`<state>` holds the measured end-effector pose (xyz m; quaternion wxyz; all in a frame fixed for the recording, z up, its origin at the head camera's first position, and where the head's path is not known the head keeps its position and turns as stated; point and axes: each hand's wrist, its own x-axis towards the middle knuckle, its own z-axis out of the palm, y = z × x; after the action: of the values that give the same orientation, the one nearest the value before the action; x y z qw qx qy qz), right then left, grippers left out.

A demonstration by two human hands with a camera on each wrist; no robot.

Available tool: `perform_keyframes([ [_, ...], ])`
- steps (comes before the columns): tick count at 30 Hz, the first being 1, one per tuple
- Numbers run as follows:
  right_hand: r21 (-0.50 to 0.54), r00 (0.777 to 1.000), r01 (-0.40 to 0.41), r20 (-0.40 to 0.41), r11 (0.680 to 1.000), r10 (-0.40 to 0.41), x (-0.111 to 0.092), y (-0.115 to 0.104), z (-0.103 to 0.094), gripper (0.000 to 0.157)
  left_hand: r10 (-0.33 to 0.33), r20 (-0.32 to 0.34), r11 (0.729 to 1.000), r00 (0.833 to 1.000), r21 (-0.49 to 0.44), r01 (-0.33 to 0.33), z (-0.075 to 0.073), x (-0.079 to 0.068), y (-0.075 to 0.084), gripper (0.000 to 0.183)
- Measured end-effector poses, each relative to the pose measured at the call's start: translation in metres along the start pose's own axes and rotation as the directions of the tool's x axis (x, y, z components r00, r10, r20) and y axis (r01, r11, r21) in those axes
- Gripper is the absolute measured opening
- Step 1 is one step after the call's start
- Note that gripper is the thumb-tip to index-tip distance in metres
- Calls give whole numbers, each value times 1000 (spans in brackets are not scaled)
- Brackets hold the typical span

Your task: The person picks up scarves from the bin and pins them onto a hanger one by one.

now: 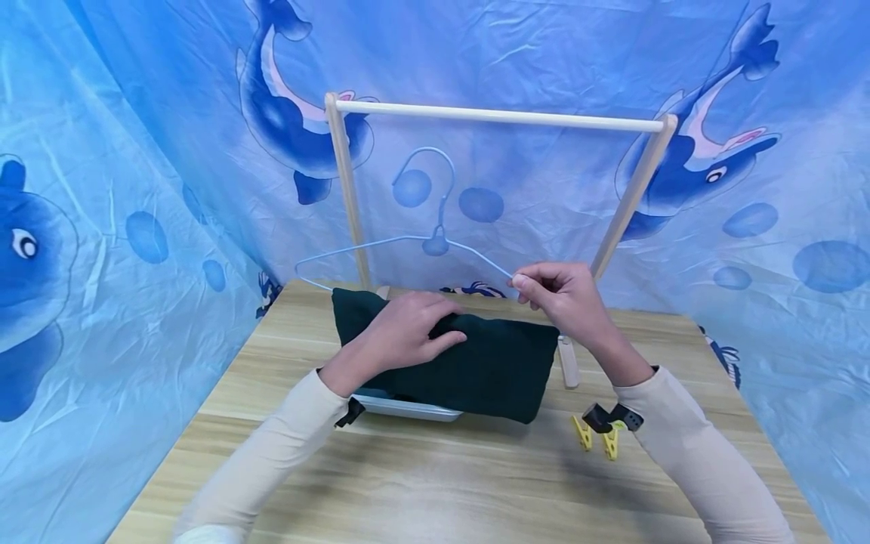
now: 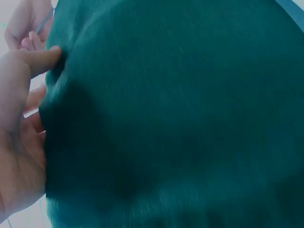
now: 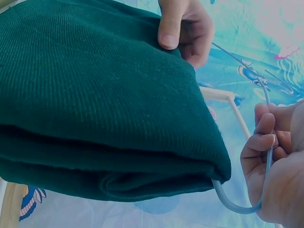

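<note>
A folded dark green ribbed cloth point(image 1: 489, 370) hangs over the lower bar of a light blue wire hanger point(image 1: 439, 229), whose hook points up. My left hand point(image 1: 408, 329) grips the cloth's top edge near its middle, thumb on the near face and fingers behind. In the right wrist view, the hanger's curved end comes out of the folded cloth point(image 3: 109, 85) beside my right hand point(image 3: 275, 152). That hand pinches the hanger's right sloping arm between thumb and curled fingers. The cloth hides most of the lower bar.
Behind the hanger stands a wooden rack with a pale crossbar point(image 1: 499, 115) and a foot point(image 1: 568, 363) on the table. A white tray point(image 1: 408, 409) shows partly beneath the cloth. Yellow clothespins point(image 1: 610, 446) lie near my right wrist. Blue dolphin-printed curtains surround the wooden table point(image 1: 421, 491).
</note>
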<state>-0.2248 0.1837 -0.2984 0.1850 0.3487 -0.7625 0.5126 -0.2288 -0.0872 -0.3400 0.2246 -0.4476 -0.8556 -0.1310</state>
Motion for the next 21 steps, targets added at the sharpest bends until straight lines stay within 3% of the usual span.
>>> perform_keyframes([
  [4, -2, 1000, 22, 8, 1000, -22, 1, 1, 2, 15, -4, 32, 999, 999, -32, 5, 5, 11, 11, 47],
  [9, 3, 999, 31, 8, 1000, -31, 0, 1, 3, 15, 2, 60, 997, 998, -80, 3, 12, 24, 20, 41],
  [16, -2, 1000, 25, 16, 1000, -25, 0, 1, 4, 15, -11, 42, 985, 999, -169, 18, 17, 29, 19, 29],
  [21, -24, 1000, 25, 11, 999, -24, 1, 1, 4, 14, 10, 46, 987, 999, -158, -2, 19, 34, 22, 38],
])
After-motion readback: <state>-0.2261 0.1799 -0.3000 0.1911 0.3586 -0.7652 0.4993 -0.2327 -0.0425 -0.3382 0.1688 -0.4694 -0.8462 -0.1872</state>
